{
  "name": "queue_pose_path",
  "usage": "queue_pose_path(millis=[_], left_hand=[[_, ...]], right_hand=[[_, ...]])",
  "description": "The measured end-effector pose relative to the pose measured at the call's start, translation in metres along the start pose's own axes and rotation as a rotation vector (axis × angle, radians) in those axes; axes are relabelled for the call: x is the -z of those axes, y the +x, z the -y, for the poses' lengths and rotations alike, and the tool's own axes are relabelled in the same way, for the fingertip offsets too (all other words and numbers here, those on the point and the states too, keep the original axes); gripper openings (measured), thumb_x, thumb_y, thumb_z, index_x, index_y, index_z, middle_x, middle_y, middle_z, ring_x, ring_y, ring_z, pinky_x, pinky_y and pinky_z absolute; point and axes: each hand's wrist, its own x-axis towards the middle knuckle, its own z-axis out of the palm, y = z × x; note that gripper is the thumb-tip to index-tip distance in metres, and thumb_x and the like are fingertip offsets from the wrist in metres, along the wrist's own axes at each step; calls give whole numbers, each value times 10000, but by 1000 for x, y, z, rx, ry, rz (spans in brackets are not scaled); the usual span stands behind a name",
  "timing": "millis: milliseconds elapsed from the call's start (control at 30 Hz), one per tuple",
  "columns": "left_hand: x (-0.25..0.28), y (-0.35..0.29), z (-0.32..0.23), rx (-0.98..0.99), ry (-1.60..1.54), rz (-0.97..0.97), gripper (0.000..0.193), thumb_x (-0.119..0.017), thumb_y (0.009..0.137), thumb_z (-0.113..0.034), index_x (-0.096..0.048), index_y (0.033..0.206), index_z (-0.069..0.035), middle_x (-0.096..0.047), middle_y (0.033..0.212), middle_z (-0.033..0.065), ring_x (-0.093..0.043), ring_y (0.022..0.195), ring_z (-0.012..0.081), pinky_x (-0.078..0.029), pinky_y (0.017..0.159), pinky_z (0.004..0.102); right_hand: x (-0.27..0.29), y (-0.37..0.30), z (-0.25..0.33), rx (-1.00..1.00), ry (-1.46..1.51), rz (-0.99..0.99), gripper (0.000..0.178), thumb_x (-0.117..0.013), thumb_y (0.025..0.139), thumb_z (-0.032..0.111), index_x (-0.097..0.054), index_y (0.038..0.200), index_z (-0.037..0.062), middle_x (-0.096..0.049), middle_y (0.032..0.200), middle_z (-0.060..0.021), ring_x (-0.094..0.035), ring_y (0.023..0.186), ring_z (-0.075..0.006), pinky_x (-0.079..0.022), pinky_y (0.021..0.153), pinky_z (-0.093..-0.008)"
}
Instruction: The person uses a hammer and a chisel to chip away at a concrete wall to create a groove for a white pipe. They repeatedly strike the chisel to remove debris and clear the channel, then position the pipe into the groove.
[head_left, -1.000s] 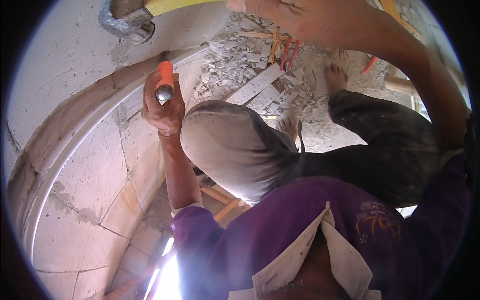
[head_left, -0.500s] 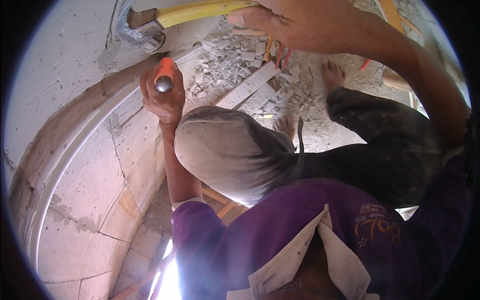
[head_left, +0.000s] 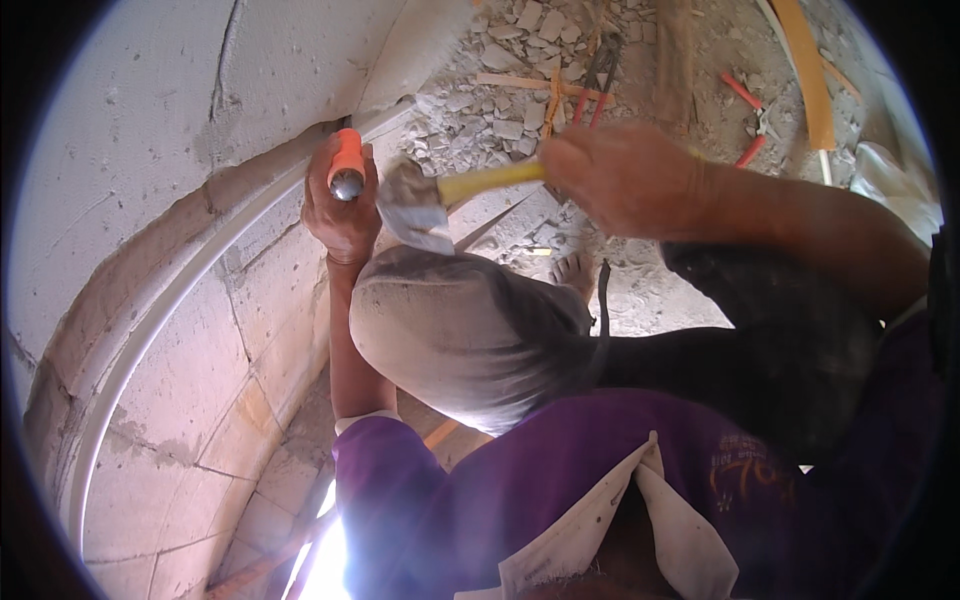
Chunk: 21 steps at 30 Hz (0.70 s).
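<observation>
My left hand (head_left: 338, 215) is wrapped round the orange handle of a chisel (head_left: 347, 158), whose round metal end cap faces up toward me. The chisel's blade is hidden, down at the groove (head_left: 195, 205) cut in the block wall. My right hand (head_left: 635, 180) grips a hammer (head_left: 490, 182) by its yellow handle. The hammer's metal head, blurred by motion, is just right of my left hand and above my knee, apart from the chisel. A white pipe (head_left: 150, 325) runs in a curve along the groove.
Pale block wall (head_left: 130, 140) fills the left side. Broken rubble (head_left: 510, 60) covers the floor ahead, with a wooden strip (head_left: 540, 85), a red-handled tool (head_left: 598, 85) and another red-handled tool (head_left: 745, 95) on it. A yellow-orange board (head_left: 805, 70) and clear plastic (head_left: 890, 185) lie far right.
The hammer has come down and right, away from the wall, with its head now beside my left hand. My left hand and the chisel have shifted slightly right in view.
</observation>
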Motion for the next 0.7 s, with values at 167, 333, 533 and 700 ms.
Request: queue_pose_path(millis=[167, 333, 533, 700], left_hand=[[-5, 0, 1, 147, 117, -18, 393, -815, 794, -144, -616, 1123, -65, -726, 1018, 138, -733, 824, 297, -595, 693, 358], [-7, -4, -5, 264, 90, -84, 290, -793, 835, -192, -693, 1065, -49, -741, 975, 95, -722, 814, 255, -574, 736, 350], [-8, 1, -10, 297, 83, -71, 294, -791, 842, -203, -692, 1069, -46, -732, 1022, 101, -710, 886, 241, -560, 788, 348], [-7, 6, -18, 319, 93, -60, 298, -789, 848, -213, -691, 1073, -43, -725, 1061, 106, -699, 946, 229, -548, 831, 346]], right_hand=[[-19, 0, 9, 27, 63, 83, 166, -574, 877, 133, -514, 961, 2, -580, 740, -128, -654, 599, -283, -518, 492, -395], [-10, 25, 18, 63, 122, -110, 166, -563, 883, 133, -518, 971, 0, -594, 753, -124, -660, 606, -263, -522, 488, -379], [-6, 47, 22, 130, 50, -121, 185, -569, 882, 155, -531, 962, -8, -612, 714, -128, -665, 578, -251, -539, 486, -364], [-10, 48, 27, 195, 163, -27, 172, -557, 891, 164, -537, 942, 1, -626, 697, -137, -672, 559, -257, -532, 445, -381]])
